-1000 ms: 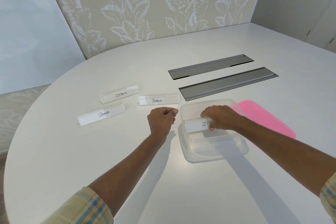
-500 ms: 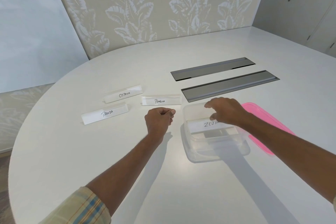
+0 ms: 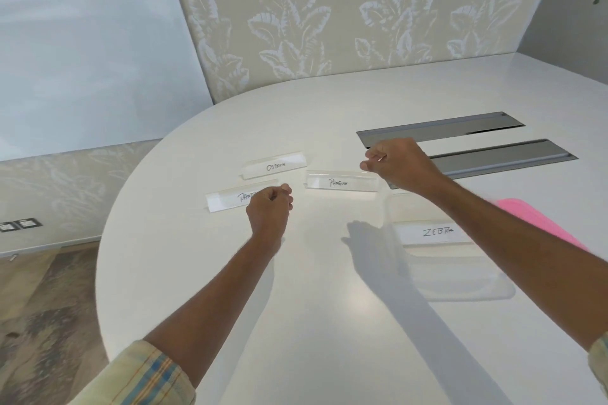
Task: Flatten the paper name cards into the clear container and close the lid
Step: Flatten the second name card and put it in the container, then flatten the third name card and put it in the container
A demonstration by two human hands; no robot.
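Counting one of four done: ZEBRA card (image 3: 434,232) flat inside clear container (image 3: 467,293). PENGUIN card (image 3: 340,181), OSTRICH card (image 3: 274,165) and PANDA card (image 3: 227,200) stand folded on counter (image 3: 329,322), left of container. Pink lid (image 3: 543,223) off, right of it. Right hand (image 3: 401,164) and left hand (image 3: 269,207) clenched, empty.

A single wide-angle view looks from the person's head, forward and down over a white rounded worktop (image 3: 329,339), near enough that both forearms (image 3: 204,306) reach in from the bottom edge and the left hand (image 3: 268,207) and right hand (image 3: 399,164) sit around the middle of the frame. The worktop's far edge and a leaf-patterned wall (image 3: 329,10) fill the top, and a strip of floor (image 3: 39,322) shows at the lower left.
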